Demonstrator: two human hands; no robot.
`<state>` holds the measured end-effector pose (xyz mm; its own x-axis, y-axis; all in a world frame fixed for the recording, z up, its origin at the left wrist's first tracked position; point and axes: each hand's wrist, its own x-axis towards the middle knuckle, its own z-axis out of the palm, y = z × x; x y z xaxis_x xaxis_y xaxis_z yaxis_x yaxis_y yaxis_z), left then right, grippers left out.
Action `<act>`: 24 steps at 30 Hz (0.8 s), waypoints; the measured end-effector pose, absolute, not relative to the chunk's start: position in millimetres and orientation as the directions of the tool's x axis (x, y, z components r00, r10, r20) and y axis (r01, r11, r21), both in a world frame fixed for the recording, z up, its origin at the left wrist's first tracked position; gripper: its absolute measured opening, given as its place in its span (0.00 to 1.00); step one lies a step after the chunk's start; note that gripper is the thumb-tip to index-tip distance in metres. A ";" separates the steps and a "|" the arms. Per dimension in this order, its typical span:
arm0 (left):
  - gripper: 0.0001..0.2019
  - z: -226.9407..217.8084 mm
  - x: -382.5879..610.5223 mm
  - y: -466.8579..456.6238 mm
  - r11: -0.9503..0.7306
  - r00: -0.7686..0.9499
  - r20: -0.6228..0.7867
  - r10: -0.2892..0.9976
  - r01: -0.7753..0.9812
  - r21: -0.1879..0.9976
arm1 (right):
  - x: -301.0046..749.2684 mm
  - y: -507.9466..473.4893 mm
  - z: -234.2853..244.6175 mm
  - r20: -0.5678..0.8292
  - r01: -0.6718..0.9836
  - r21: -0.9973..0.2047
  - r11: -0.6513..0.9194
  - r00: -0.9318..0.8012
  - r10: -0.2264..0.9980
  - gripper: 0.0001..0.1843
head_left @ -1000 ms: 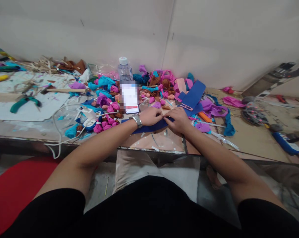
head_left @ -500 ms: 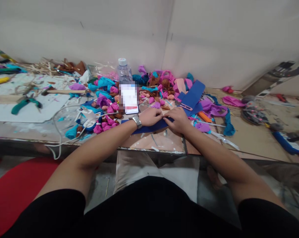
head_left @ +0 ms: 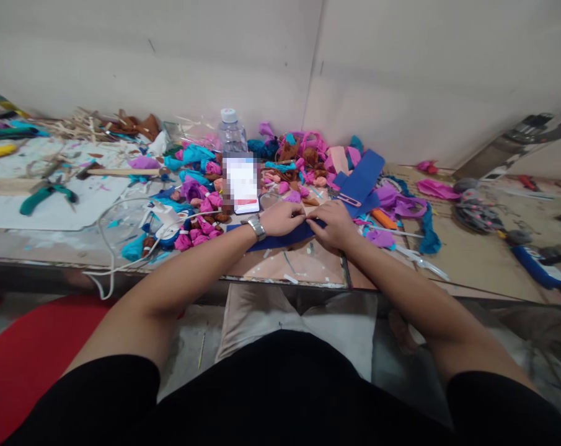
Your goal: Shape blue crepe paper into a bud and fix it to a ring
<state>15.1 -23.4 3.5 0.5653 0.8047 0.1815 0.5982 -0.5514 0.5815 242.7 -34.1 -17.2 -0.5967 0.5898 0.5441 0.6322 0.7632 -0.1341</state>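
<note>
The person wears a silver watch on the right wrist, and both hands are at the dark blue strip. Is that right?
Not quite. The head view shows the silver watch on the wrist of the left hand, not the right hand. Both hands are indeed at the dark blue strip.

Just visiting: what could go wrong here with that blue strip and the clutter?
The looped white cable overhangs the pale, paint-flecked worktable's front edge near the bare left arm, so it might snag. The flat dark-blue strip under the left hand and right hand could shift or crease. The lit, white-screened phone just beyond the silver wristwatch might get knocked.
</note>
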 end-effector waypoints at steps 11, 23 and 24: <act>0.11 3.1 13.9 -24.8 -0.591 0.588 0.197 0.785 0.614 0.523 | 242.0 -34.8 -17.8 0.545 0.656 -0.133 0.743 -0.577 0.608 0.09; 0.11 2.3 14.3 -22.9 -0.575 0.581 0.192 0.791 0.598 0.558 | 243.0 -32.2 -19.9 0.534 0.635 -0.114 0.764 -0.609 0.586 0.08; 0.11 2.6 14.5 -23.0 -0.570 0.579 0.186 0.794 0.601 0.560 | 242.6 -32.5 -19.6 0.535 0.633 -0.116 0.765 -0.609 0.585 0.07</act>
